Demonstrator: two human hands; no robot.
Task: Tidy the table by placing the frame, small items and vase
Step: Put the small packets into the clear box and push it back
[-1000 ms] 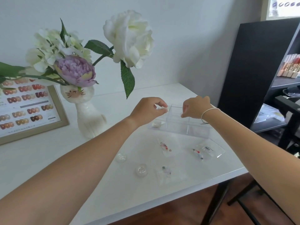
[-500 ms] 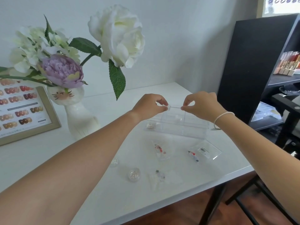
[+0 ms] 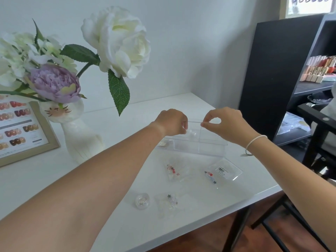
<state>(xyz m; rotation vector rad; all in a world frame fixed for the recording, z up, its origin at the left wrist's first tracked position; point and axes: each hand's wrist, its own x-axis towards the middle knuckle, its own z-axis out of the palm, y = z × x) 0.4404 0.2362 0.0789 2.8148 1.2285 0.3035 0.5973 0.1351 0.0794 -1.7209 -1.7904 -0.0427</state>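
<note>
Head view. Both hands hover over the clear divided organiser box (image 3: 197, 144). The left hand (image 3: 171, 122) is loosely curled, fingertips pointing down into the box; whether it grips anything cannot be told. A second ago it pinched a small pale item above the box rim, and that item no longer shows at its fingertips; a round clear pot (image 3: 191, 132) now sits in the compartment directly below it, so one small item is judged to have just been stowed. The right hand (image 3: 230, 127), a white band at its wrist, pinches the thin transparent edge of a clear lid (image 3: 195, 121) between thumb and forefinger; half a second ago both hands met at that edge

Count, relative to the hands: one organiser box beneath them; three clear sachets holding coloured beads on the table (image 3: 112, 179) nearer the person, namely one below the left hand (image 3: 172, 170), one below the right hand (image 3: 211, 176), one close to the table edge (image 3: 171, 201); one flat packet with a barcode label (image 3: 225, 170) under the right wrist; one small round jar (image 3: 142, 200) beside the left forearm; one pale object (image 3: 164, 143) just left of the box, too blurred to name. Far left of the left hand stand one cat-faced vase (image 3: 78, 135) with flowers and one frame (image 3: 21, 131), both upright. Judged progress: most small items remain loose
</note>
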